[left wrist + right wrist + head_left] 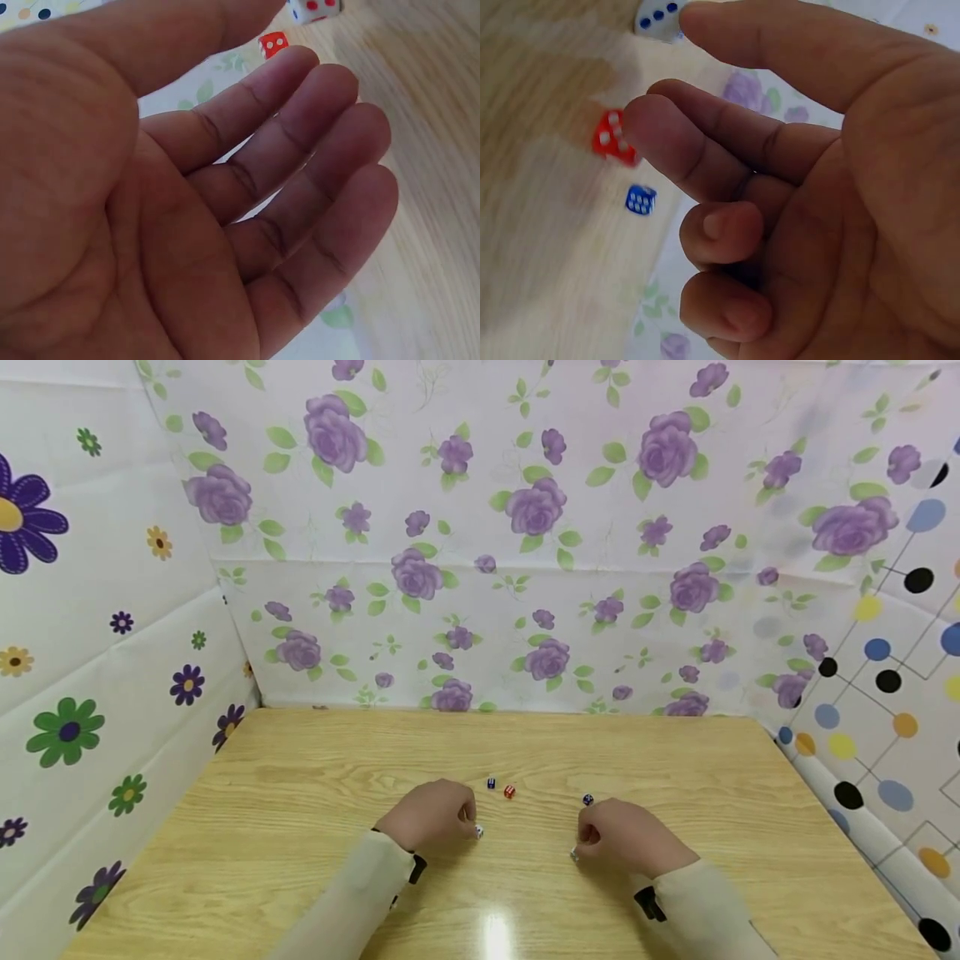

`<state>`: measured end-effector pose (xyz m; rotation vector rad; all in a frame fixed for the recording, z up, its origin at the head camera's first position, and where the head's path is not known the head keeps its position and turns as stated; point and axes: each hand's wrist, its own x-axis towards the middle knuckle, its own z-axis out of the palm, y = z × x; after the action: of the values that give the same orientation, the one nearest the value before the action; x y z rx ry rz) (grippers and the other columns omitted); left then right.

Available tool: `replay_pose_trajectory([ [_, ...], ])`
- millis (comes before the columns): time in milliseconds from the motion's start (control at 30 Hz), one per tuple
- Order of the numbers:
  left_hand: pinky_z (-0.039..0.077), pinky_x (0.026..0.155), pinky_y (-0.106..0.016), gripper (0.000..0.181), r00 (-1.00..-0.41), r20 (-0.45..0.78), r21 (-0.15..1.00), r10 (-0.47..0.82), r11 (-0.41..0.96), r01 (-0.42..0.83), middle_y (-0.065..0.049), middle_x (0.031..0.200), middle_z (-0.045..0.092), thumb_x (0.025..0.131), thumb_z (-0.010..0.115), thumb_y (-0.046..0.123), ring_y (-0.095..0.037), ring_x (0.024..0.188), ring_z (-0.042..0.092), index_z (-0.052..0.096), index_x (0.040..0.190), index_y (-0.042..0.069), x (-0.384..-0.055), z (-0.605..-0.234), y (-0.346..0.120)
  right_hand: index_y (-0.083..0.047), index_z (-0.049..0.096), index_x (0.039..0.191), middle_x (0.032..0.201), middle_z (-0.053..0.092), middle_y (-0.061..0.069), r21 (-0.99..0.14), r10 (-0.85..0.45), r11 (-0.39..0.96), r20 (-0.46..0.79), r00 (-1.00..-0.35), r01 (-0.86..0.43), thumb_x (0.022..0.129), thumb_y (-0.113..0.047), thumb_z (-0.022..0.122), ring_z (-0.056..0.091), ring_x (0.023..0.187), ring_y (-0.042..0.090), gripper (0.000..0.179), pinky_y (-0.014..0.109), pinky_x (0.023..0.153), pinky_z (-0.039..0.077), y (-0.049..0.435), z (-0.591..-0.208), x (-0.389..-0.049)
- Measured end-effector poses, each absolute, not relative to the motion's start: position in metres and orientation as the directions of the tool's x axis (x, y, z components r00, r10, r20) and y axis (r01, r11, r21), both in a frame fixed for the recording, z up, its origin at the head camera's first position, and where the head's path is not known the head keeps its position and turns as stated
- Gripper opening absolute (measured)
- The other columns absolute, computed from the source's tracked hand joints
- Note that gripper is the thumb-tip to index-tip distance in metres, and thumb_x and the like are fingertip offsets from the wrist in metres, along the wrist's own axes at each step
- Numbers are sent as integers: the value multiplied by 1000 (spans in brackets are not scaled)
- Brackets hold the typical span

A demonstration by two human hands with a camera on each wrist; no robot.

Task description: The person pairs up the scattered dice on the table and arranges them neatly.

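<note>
My left hand (435, 814) hangs low over the table beside a white die (479, 832). In the left wrist view its fingers (330, 150) are gently bent, with a gap to the thumb, and the white die (315, 9), with red and blue dots, shows past the thumb tip. My right hand (626, 837) is at another white die (574, 853). The right wrist view shows the thumb tip overlapping this blue-dotted die (658, 20), with the index finger apart from it and the ring and little fingers curled. Whether the thumb touches it, I cannot tell.
Between the hands, farther back, lie a blue die (491, 783) and a red die (510, 792). A dark blue die (588, 799) sits just beyond my right hand. Patterned cloth (480, 527) closes off the wooden table (360, 743) at the back and sides.
</note>
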<state>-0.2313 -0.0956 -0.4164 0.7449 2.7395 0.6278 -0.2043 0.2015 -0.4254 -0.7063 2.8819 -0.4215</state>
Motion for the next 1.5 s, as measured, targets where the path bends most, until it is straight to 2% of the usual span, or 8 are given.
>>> replay_pose_trajectory([
  [267, 45, 66, -26, 10, -827, -59, 406, 559, 770, 492, 14, 75, 57, 83, 70, 20, -4, 67, 51, 64, 76, 22, -228, -419, -89, -27, 64, 72, 67, 53, -19, -294, -517, 826, -54, -855, -481, 83, -31, 72, 46, 57, 2, 15, 26, 58, 41, 197, -429, -203],
  [500, 43, 61, -25, 15, -815, -64, 424, 576, 755, 500, 15, 71, 56, 82, 64, 11, -5, 61, 48, 63, 73, 23, -226, -418, -87, -27, 67, 85, 65, 49, -17, -312, -550, 802, -54, -833, -510, 82, -24, 73, 44, 57, 2, 7, 23, 55, 39, 196, -430, -205],
  [833, 38, 58, -24, 17, -782, -93, 422, 616, 736, 529, 13, 66, 54, 79, 65, 8, -4, 57, 41, 63, 68, 20, -226, -419, -84, -29, 66, 79, 66, 49, -19, -314, -612, 760, -54, -789, -568, 82, -22, 73, 43, 58, 2, 11, 22, 57, 39, 195, -434, -207],
  [1067, 44, 61, -23, 12, -750, -144, 448, 645, 719, 532, 15, 73, 58, 83, 66, 12, -3, 62, 50, 67, 75, 22, -224, -417, -82, -29, 63, 75, 66, 48, -18, -314, -630, 749, -69, -773, -583, 83, -23, 73, 42, 59, 1, 13, 22, 56, 38, 193, -433, -206],
  [1267, 46, 63, -23, 7, -745, -177, 448, 643, 727, 520, 16, 74, 59, 80, 71, 18, -3, 65, 53, 67, 78, 24, -225, -418, -83, -26, 65, 84, 67, 49, -15, -361, -642, 738, -114, -758, -571, 82, -20, 74, 43, 58, 2, 10, 22, 57, 40, 192, -431, -205],
  [1500, 45, 62, -23, 13, -738, -192, 453, 646, 726, 518, 15, 75, 57, 78, 74, 15, -4, 65, 53, 66, 81, 24, -225, -419, -84, -25, 66, 90, 69, 51, -14, -378, -656, 725, -122, -745, -576, 82, -19, 73, 43, 60, 1, 12, 22, 59, 41, 192, -432, -206],
])
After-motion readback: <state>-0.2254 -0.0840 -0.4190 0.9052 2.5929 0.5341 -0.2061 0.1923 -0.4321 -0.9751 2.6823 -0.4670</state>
